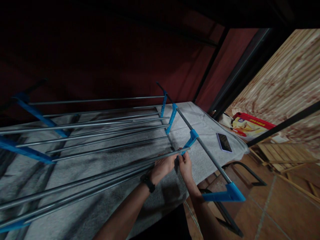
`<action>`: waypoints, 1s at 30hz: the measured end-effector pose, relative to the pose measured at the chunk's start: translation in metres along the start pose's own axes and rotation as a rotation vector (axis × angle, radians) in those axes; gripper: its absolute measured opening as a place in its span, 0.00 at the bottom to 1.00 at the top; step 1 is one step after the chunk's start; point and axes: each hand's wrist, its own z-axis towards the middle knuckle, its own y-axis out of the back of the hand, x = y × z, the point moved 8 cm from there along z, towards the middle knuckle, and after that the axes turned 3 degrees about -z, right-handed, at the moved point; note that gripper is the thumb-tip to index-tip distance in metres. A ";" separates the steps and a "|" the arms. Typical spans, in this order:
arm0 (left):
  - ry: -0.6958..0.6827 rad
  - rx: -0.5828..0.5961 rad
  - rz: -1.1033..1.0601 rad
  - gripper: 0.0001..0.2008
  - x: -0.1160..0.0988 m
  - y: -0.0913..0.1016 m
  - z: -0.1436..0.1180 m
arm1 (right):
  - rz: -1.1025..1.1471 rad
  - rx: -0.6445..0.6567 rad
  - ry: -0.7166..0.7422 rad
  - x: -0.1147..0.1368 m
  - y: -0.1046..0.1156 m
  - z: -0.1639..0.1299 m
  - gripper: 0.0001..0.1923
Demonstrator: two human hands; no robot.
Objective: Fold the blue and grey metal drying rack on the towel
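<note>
A rack of thin metal rods joined by blue plastic brackets stretches across the grey cloth. My left hand, with a black watch on its wrist, is closed around the end of a long metal rod. Close beside it, my right hand pinches the lower part of a blue bracket, where the rod's end meets it. The exact contact between rod and bracket is partly hidden by my fingers. That bracket's top sits on a slanting metal bar, which ends in another blue bracket.
A phone lies on the cloth-covered surface to the right. Beyond it are a red and yellow package and a wooden slatted piece over the tiled floor. Dark metal posts rise behind.
</note>
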 end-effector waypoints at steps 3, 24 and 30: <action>-0.014 -0.004 0.010 0.21 -0.002 0.000 0.000 | -0.024 -0.008 -0.014 0.000 0.000 -0.002 0.24; -0.252 -0.238 0.500 0.26 -0.065 0.094 -0.159 | 0.080 -0.060 -0.110 0.030 0.035 -0.065 0.24; -0.220 -0.351 0.581 0.22 -0.078 0.135 -0.131 | 0.066 0.098 0.064 0.163 0.082 -0.063 0.16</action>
